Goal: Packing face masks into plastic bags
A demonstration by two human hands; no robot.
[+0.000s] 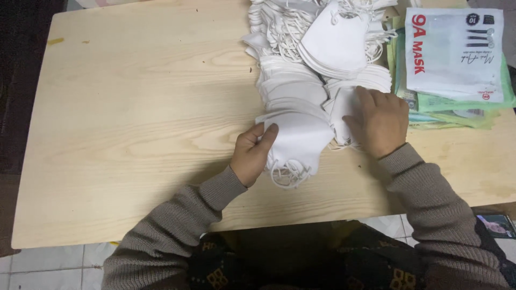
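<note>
A long heap of white folded face masks (301,80) with elastic ear loops runs from the table's far edge toward me. My left hand (252,153) grips the left edge of the nearest small stack of masks (301,142), thumb on top, loops dangling at its front. My right hand (379,121) lies palm down on another stack of masks (341,107) just to the right, fingers curled over its top edge.
A light wooden table (134,134) carries everything. At the far right lies a pile of flat mask packets (457,59), white on top with green ones beneath. Tiled floor shows below the table's near edge.
</note>
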